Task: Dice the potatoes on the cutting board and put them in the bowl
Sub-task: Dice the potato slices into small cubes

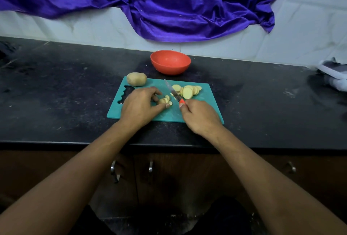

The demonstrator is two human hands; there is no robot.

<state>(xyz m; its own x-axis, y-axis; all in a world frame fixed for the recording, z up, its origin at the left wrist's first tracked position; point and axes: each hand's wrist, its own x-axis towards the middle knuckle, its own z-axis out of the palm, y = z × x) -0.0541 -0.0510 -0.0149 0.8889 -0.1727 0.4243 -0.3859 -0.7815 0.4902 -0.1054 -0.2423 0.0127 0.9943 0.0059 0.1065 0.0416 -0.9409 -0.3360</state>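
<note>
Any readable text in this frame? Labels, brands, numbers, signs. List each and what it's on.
None readable.
Bowl, board, knife, whole potato, cut potato and cloth: no print on any.
White thing at the right edge: cut off by the frame, no lettering to make out.

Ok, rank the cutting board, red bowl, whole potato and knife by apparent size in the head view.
1. cutting board
2. red bowl
3. whole potato and knife, unranked: knife longer but thinner, handle hidden in the right hand.
</note>
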